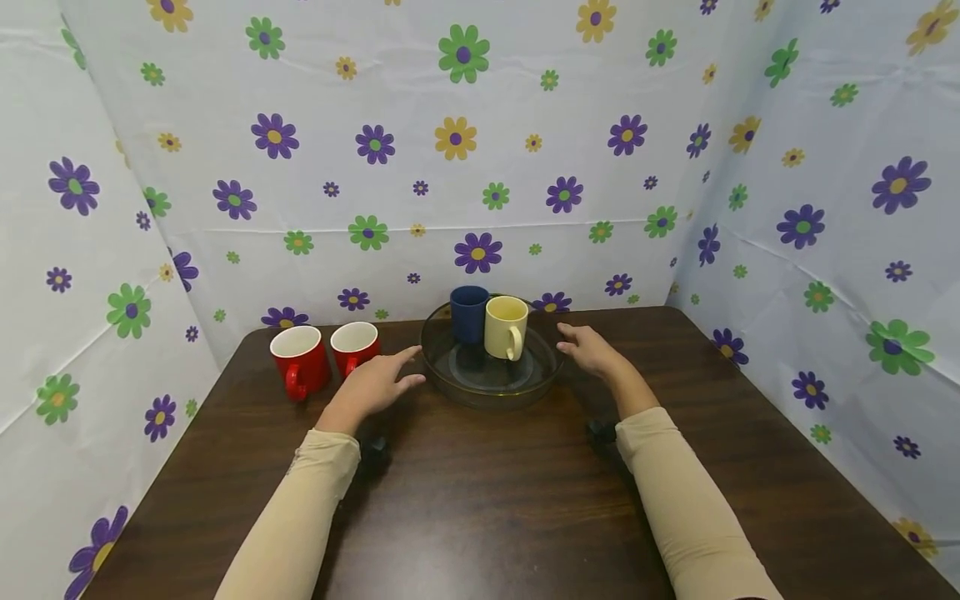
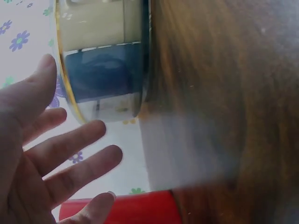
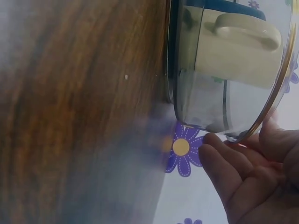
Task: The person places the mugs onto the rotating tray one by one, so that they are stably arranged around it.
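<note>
A clear glass bowl (image 1: 491, 398) with an amber-tinted rim stands on the dark wooden table. Inside it are a blue mug (image 1: 468, 315) and a yellow mug (image 1: 504, 329), side by side and upright. My left hand (image 1: 372, 385) is at the bowl's left side, fingers spread and extended; in the left wrist view its fingertips look just short of the glass. On the other side, my right hand (image 1: 594, 353) is beside the rim with thumb and fingers apart. The right wrist view puts its fingertips close to the bowl's side; contact is hard to tell.
Two red mugs with white insides, a left one (image 1: 302, 363) and a right one (image 1: 356, 343), stand left of the bowl. My left hand partly covers the right one. A flower-patterned white sheet (image 1: 322, 200) hangs behind and at both sides of the table (image 1: 487, 492).
</note>
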Demonstrator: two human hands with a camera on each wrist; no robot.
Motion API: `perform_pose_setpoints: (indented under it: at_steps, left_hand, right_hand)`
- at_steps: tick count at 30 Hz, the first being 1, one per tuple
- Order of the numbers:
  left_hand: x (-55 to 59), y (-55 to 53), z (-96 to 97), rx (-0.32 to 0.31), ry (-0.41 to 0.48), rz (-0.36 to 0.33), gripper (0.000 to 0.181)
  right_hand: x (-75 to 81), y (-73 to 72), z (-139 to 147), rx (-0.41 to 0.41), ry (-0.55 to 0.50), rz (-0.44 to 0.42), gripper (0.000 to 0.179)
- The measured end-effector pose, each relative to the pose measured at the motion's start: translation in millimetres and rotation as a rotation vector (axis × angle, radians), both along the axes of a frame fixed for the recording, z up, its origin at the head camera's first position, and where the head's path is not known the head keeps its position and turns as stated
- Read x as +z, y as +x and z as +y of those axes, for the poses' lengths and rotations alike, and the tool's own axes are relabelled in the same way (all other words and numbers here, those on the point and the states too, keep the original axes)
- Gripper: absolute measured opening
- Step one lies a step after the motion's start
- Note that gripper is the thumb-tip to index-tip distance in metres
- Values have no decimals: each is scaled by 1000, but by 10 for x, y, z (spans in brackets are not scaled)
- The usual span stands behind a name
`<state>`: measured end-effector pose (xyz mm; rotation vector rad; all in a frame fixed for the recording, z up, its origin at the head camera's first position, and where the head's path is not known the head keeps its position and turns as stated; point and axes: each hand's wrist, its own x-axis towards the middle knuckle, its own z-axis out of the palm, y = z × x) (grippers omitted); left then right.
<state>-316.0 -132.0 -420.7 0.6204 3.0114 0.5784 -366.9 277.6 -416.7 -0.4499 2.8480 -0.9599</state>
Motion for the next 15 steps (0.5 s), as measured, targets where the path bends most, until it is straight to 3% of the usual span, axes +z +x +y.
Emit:
perform_pose_setpoints:
  at_steps: [5,8,11,15]
  left_hand:
    - [109,82,-31,79,-38,132,43]
    - [205,139,-62,172,-81,215,30]
    - [319,215,-105,285,-106,217,29]
    - [417,321,-162,442,-123,147,36]
  right_hand:
    - [21,-38,8,55,6,-2,57]
    - [28,-29,5,51,2,-11,56]
    - [14,-37,5,31,-11,-27,55]
    - [-5,-62,16,25,-23,-30,55]
